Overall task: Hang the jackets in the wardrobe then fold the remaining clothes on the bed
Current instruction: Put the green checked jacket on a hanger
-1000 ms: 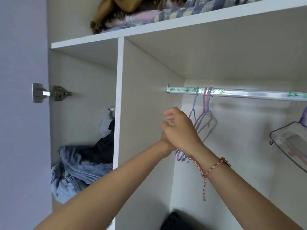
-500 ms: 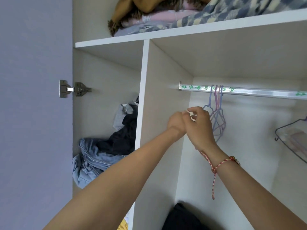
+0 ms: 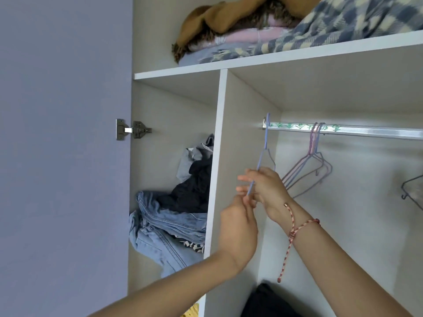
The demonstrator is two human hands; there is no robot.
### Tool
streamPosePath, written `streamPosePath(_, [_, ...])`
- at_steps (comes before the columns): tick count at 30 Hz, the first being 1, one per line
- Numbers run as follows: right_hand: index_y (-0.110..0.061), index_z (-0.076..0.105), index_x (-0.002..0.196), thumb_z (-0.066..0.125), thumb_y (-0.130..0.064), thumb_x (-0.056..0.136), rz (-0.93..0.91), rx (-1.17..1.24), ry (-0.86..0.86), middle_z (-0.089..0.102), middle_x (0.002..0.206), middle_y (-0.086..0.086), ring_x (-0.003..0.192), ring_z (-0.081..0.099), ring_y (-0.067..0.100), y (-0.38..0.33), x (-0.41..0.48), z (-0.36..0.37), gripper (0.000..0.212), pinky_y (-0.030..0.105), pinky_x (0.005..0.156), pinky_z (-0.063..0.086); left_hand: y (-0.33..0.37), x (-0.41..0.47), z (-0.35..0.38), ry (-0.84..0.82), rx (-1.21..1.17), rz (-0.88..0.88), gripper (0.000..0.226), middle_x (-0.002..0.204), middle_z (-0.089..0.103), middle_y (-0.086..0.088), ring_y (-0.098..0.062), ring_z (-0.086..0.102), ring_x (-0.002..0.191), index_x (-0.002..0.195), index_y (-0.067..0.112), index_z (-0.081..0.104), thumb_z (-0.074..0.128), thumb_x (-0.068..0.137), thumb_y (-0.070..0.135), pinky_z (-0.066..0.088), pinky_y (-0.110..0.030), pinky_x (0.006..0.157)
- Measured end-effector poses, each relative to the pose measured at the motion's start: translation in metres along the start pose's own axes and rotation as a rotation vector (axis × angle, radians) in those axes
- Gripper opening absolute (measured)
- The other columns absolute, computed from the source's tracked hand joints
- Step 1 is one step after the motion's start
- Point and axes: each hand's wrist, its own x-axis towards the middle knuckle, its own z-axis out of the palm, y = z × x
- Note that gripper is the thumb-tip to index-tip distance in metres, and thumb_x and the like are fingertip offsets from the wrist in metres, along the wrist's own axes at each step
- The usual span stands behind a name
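- Wardrobe of white laminate panels point(image 3: 223, 124) is standing open, a silver metal hanging rail point(image 3: 366, 132) crossing its right compartment.
- Right hand point(image 3: 266, 191) and left hand point(image 3: 239, 229) are both pinching one thin blue wire hanger point(image 3: 263, 152), its hook lying beside the rail's left end.
- Bunched pink and blue wire hangers point(image 3: 313, 165) are hanging from the rail nearby.

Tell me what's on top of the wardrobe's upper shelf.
On the upper shelf: a blue-and-cream checked blanket, a brown fringed cloth and folded pink fabric beneath them. Anything further back is covered by this pile.
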Motion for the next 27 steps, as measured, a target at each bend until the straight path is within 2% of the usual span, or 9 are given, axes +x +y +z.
streamPosePath(2, [-0.004,0.045,0.103,0.046,-0.007,0.096,0.022,0.055,-0.02,0.061,0.08,0.009,0.042,0.057,0.012,0.009,-0.018,0.019,0.008,0.015,0.036,0.043,-0.006,-0.039,-0.036,-0.065,0.0,-0.002,0.028,0.047,0.046,0.006,-0.006,0.045,0.044,0.078,0.026,0.045,0.029,0.101,0.021,0.034,-0.013,0.05])
streamPosePath(4, [-0.005,0.052,0.098,0.046,-0.01,0.096,0.071,0.065,-0.066,0.062,0.07,0.006,0.035,0.052,0.008,0.026,-0.042,0.039,0.008,0.014,0.038,0.041,-0.014,-0.084,-0.085,-0.138,-0.027,-0.056,0.028,0.043,0.049,0.001,-0.007,0.047,0.044,0.078,0.024,0.048,0.031,0.1,0.025,0.038,-0.014,0.052])
streamPosePath(8, [-0.007,0.06,0.079,0.04,-0.021,0.1,0.265,0.058,-0.3,0.063,0.058,0.003,0.038,0.052,0.01,0.076,-0.116,0.101,0.032,0.016,0.036,0.041,-0.04,-0.155,-0.183,-0.134,-0.014,-0.393,0.03,0.045,0.055,-0.006,-0.012,0.054,0.051,0.075,0.015,0.052,0.036,0.094,0.032,0.045,-0.023,0.063])
streamPosePath(10, [-0.006,0.058,0.075,0.04,-0.019,0.1,0.4,0.117,-0.418,0.06,0.053,0.003,0.034,0.052,0.009,0.102,-0.163,0.15,0.034,0.017,0.034,0.041,-0.052,-0.19,-0.238,-0.096,0.07,-0.57,0.027,0.047,0.057,-0.007,-0.012,0.054,0.053,0.081,0.014,0.055,0.038,0.1,0.022,0.044,-0.025,0.067])
streamPosePath(13, [-0.004,0.057,0.076,0.041,-0.021,0.1,0.548,0.154,-0.61,0.06,0.053,0.005,0.037,0.055,0.013,0.129,-0.231,0.217,0.033,0.02,0.036,0.045,-0.066,-0.236,-0.304,-0.062,0.206,-0.732,0.032,0.051,0.06,-0.005,-0.01,0.054,0.055,0.082,0.014,0.06,0.037,0.099,0.028,0.043,-0.025,0.065])
streamPosePath(17, [-0.001,0.058,0.077,0.044,-0.019,0.098,0.67,0.168,-0.872,0.057,0.058,0.008,0.041,0.056,0.018,0.147,-0.32,0.289,0.031,0.025,0.039,0.049,-0.066,-0.315,-0.369,0.134,0.247,-0.883,0.028,0.042,0.051,0.005,-0.004,0.043,0.04,0.073,0.014,0.057,0.045,0.097,0.017,0.036,-0.018,0.049])
streamPosePath(21, [-0.001,0.06,0.076,0.047,-0.02,0.097,0.771,0.082,-1.309,0.062,0.061,0.009,0.047,0.061,0.019,0.164,-0.419,0.338,0.031,0.026,0.046,0.053,-0.041,-0.43,-0.418,0.416,0.447,-1.043,0.024,0.047,0.048,0.005,-0.004,0.04,0.044,0.073,0.018,0.06,0.05,0.094,0.014,0.031,-0.014,0.047])
streamPosePath(24, [-0.006,0.062,0.075,0.048,-0.02,0.097,0.723,-0.032,-1.672,0.062,0.059,0.003,0.046,0.058,0.012,0.174,-0.489,0.364,0.029,0.021,0.045,0.05,-0.013,-0.509,-0.429,0.66,0.474,-1.154,0.028,0.049,0.048,0.006,-0.002,0.039,0.045,0.073,0.023,0.061,0.05,0.094,0.008,0.031,-0.017,0.047])
streamPosePath(27, [-0.01,0.054,0.086,0.052,-0.015,0.095,0.647,-0.093,-1.865,0.063,0.065,0.003,0.045,0.055,0.009,0.185,-0.541,0.384,0.01,0.021,0.046,0.048,0.001,-0.555,-0.421,0.896,0.477,-1.235,0.027,0.052,0.052,0.007,-0.004,0.043,0.048,0.072,0.022,0.063,0.052,0.094,0.009,0.032,-0.021,0.048])
